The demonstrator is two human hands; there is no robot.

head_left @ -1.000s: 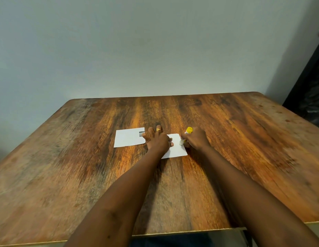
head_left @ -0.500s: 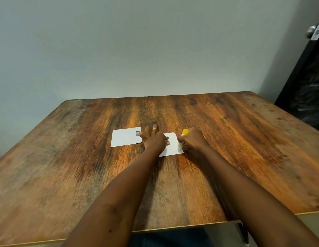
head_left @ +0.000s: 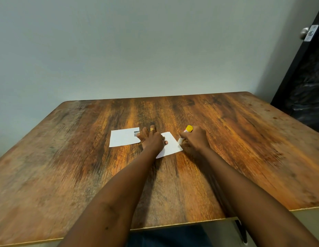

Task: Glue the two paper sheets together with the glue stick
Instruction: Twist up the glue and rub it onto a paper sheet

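Note:
Two small white paper sheets lie on the wooden table [head_left: 66,166]. The left sheet [head_left: 122,139] lies free, with a small dark mark near its right edge. The right sheet [head_left: 170,146] is pinned flat under my left hand [head_left: 152,139], fingers spread, a gold ring on one finger. My right hand [head_left: 195,139] grips the glue stick [head_left: 185,133], yellow end up and tilted, its white tip touching the right sheet's right edge.
A pale wall stands behind the table. A dark door with a metal knob [head_left: 305,32] is at the far right. The table's near edge [head_left: 173,225] runs just below my forearms.
The view has shifted a little. Both hands stay at the right sheet, and the glue stick's tip has moved slightly along its right edge.

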